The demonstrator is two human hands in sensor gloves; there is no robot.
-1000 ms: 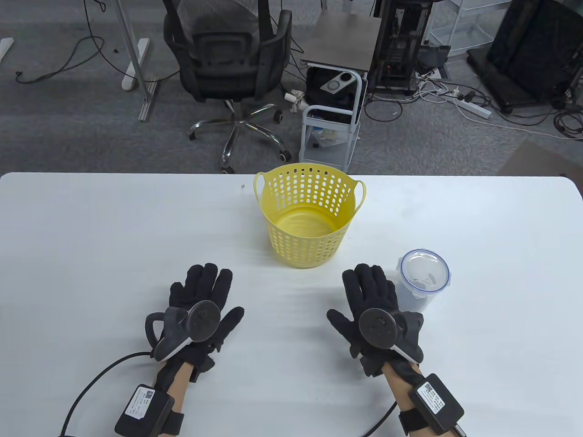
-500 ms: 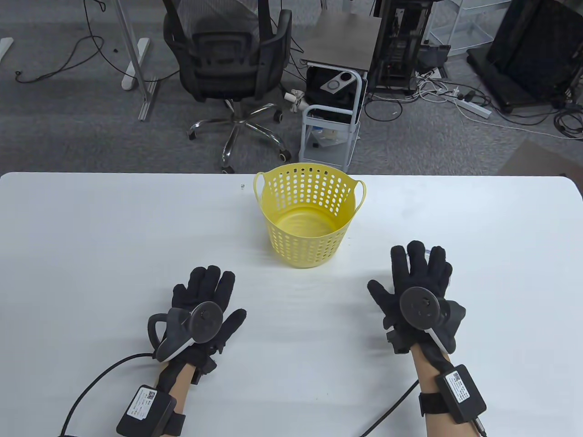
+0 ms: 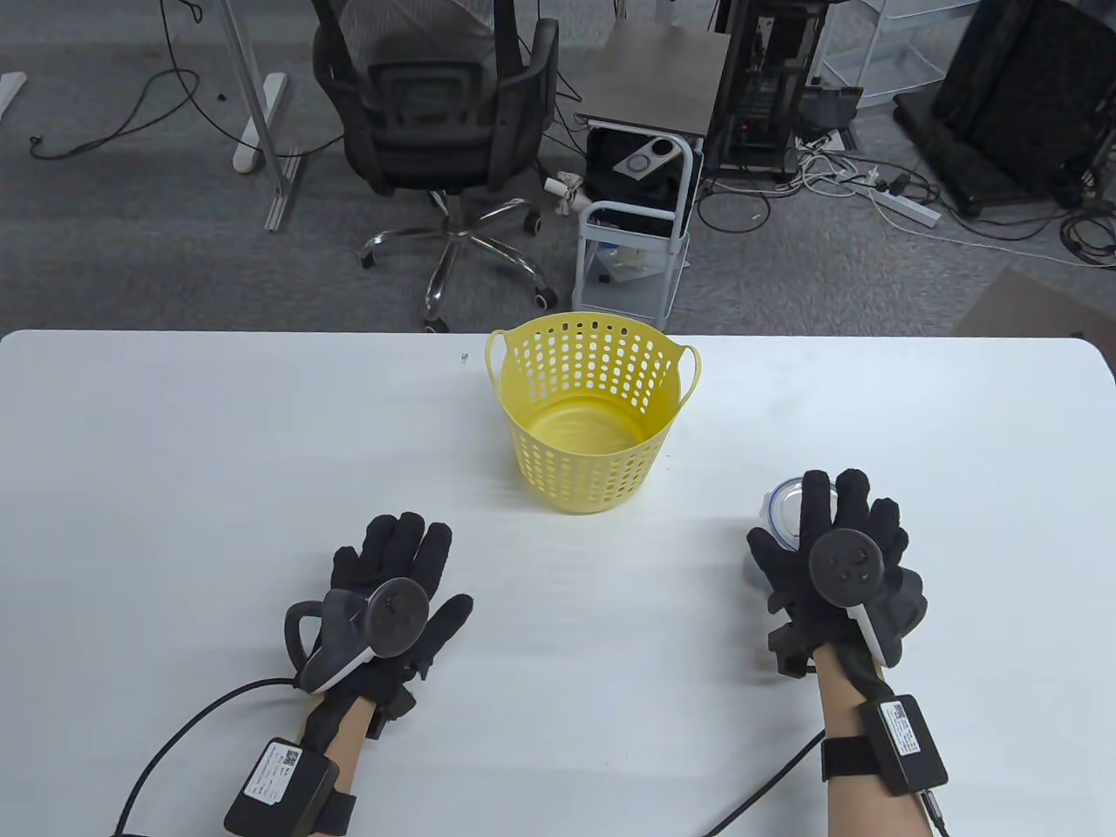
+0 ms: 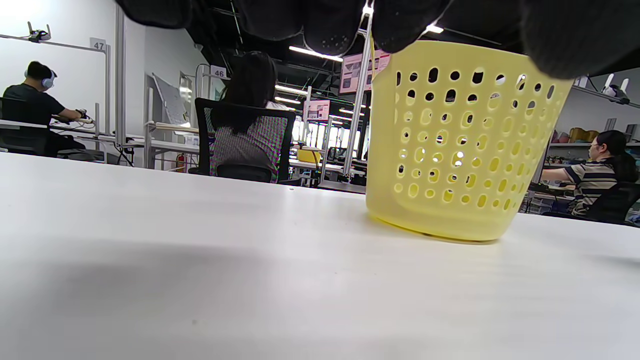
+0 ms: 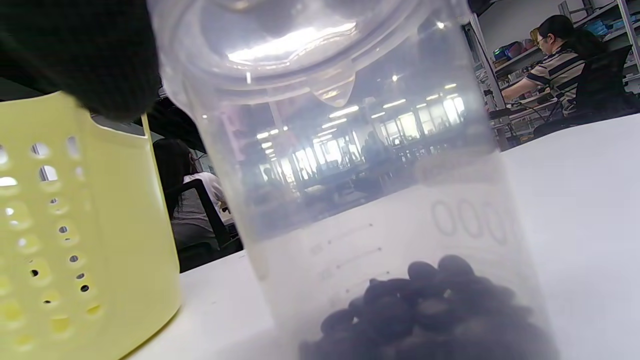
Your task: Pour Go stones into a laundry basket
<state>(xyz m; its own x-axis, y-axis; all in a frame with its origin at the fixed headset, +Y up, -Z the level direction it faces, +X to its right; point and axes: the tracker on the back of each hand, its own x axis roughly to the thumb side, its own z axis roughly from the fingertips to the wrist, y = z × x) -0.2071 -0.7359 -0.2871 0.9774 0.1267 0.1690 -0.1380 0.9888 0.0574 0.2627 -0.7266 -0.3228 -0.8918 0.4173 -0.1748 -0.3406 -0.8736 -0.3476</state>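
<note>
A yellow perforated laundry basket stands upright and empty at the table's middle; it also shows in the left wrist view and the right wrist view. A clear lidded jar stands right of it, with black Go stones in its bottom. My right hand is over the jar, fingers spread across the lid and thumb at its left side; I cannot tell if it grips. My left hand lies flat and empty on the table, left of and nearer than the basket.
The white table runs across the view. A tiny speck lies left of the basket's far rim. Beyond the far edge stand an office chair and a small cart.
My right hand moved right and forward from the table beside the jar to above the jar, covering most of its lid. My left hand barely moved.
</note>
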